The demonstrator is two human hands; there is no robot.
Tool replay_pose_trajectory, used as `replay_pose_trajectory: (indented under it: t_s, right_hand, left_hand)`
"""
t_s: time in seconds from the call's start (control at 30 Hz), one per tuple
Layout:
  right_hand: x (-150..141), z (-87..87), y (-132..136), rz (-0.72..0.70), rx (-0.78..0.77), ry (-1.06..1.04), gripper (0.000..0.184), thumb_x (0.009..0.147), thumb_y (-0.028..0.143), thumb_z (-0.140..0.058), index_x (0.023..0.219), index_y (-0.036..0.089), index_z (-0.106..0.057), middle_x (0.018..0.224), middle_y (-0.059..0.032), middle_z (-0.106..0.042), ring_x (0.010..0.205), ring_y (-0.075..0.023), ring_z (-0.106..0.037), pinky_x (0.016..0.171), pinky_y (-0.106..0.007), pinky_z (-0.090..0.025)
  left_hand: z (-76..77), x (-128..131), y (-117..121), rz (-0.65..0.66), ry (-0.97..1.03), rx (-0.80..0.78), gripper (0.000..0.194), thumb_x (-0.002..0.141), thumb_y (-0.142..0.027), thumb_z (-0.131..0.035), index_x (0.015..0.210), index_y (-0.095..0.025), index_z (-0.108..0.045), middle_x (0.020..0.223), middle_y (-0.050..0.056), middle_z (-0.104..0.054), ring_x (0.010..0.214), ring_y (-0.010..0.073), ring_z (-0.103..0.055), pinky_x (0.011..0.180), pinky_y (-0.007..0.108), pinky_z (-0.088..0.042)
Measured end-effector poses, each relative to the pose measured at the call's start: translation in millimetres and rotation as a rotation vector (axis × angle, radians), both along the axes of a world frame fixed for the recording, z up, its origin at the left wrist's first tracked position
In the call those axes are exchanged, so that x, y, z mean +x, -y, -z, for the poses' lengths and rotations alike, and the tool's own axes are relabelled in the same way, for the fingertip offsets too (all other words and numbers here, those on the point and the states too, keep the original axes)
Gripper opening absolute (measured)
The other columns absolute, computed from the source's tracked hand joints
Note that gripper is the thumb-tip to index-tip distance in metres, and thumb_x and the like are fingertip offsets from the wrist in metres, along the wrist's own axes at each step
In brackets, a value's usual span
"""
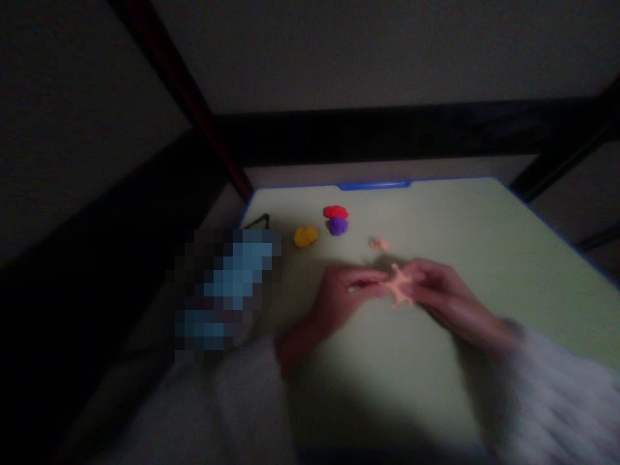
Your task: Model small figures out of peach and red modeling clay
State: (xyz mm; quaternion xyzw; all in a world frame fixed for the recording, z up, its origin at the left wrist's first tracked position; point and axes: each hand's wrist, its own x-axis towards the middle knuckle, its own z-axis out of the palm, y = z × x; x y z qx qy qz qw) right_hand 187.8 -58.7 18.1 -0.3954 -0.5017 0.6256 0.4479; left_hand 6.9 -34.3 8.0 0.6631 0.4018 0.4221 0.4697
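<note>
Between my two hands, above the pale table, is a peach-coloured star of modelling clay [399, 286] with several points. My left hand [346, 290] pinches it at its left side with thumb and fingers. From the right, my right hand [443, 287] grips its other side, the thumb lying over the clay. Just beyond the hands lies a small crumbly piece of peach clay [379, 243]. Farther back, a red clay lump [336, 212] touches a purple clay lump [338, 226]. A yellow clay lump [305, 236] rests to their left.
The pale table [508, 258] has a blue rim, with a blue handle-like strip [374, 185] at its far edge. A pixelated blue area [239, 268] covers something at the table's left side. A dark beam [387, 135] runs along the wall behind. The room is dim.
</note>
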Motion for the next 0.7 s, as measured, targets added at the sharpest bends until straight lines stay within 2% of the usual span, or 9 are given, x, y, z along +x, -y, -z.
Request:
replay_pose_trajectory:
  t_s: [0.07,0.2,0.27,0.37,0.47,0.57,0.7]
  right_hand:
    - [1.2,2.2,0.2,0.016,-0.001,-0.022,0.012,0.072,0.022,-0.071,0.079,0.018,-0.062,0.072,0.0007,-0.064,0.062,-0.0087,-0.057,0.056,-0.021,-0.044]
    - [1.7,2.0,0.7,0.019,-0.011,-0.006,0.012,0.073,0.022,-0.071,0.08,0.018,-0.061,0.071,0.0008,-0.064,0.062,-0.009,-0.057,0.057,-0.021,-0.044]
    - [1.2,0.7,0.6,0.017,-0.012,0.011,0.013,0.073,0.023,-0.07,0.079,0.017,-0.061,0.071,0.0003,-0.064,0.062,-0.0097,-0.057,0.056,-0.022,-0.044]
    - [0.4,-0.8,0.1,0.028,-0.005,0.024,0.013,0.072,0.024,-0.071,0.078,0.017,-0.061,0.07,0.0002,-0.064,0.061,-0.0097,-0.057,0.056,-0.022,-0.044]
    - [-0.2,-2.0,-0.3,0.05,0.023,0.049,0.013,0.071,0.024,-0.071,0.076,0.017,-0.061,0.068,0.0005,-0.063,0.059,-0.0091,-0.056,0.055,-0.022,-0.044]
    - [-1.6,-4.1,-0.6,0.068,0.037,0.088,0.015,0.07,0.027,-0.072,0.075,0.018,-0.06,0.065,0.0002,-0.063,0.057,-0.0097,-0.056,0.053,-0.022,-0.045]
    - [-4.1,-6.5,-0.8,0.06,0.041,0.123,0.017,0.069,0.028,-0.072,0.073,0.017,-0.06,0.066,-0.0005,-0.064,0.057,-0.0103,-0.057,0.053,-0.023,-0.046]
  left_hand:
    - [-1.0,0.1,-0.3,-0.02,0.019,-0.016,0.019,0.065,-0.019,-0.072,0.083,-0.015,-0.072,0.079,0.006,-0.073,0.068,0.0125,-0.066,0.065,0.022,-0.052]
    - [0.2,-1.6,-1.6,-0.017,0.011,-0.014,0.017,0.065,-0.022,-0.071,0.081,-0.015,-0.073,0.077,0.006,-0.072,0.064,0.0121,-0.064,0.059,0.022,-0.05]
    - [1.1,-2.2,-2.0,0.001,0.013,-0.01,0.016,0.066,-0.024,-0.07,0.079,-0.015,-0.073,0.072,0.006,-0.071,0.06,0.0116,-0.062,0.055,0.022,-0.049]
    - [2.0,-1.7,-1.7,0.01,0.07,-0.085,0.017,0.071,-0.027,-0.065,0.078,-0.013,-0.071,0.063,0.004,-0.068,0.054,0.0106,-0.059,0.053,0.022,-0.047]
    - [3.6,0.2,0.1,0.002,0.114,-0.143,0.025,0.079,-0.032,-0.056,0.069,-0.011,-0.065,0.056,0.003,-0.062,0.05,0.0089,-0.054,0.05,0.021,-0.044]
    - [5.4,2.8,3.4,0.013,0.041,-0.118,0.035,0.083,-0.036,-0.048,0.058,-0.013,-0.054,0.049,-0.001,-0.052,0.045,0.0065,-0.046,0.046,0.02,-0.037]
    - [5.2,6.8,7.8,0.019,-0.051,-0.077,0.035,0.085,-0.034,-0.043,0.057,-0.014,-0.05,0.047,-0.003,-0.045,0.045,0.0063,-0.042,0.046,0.02,-0.033]
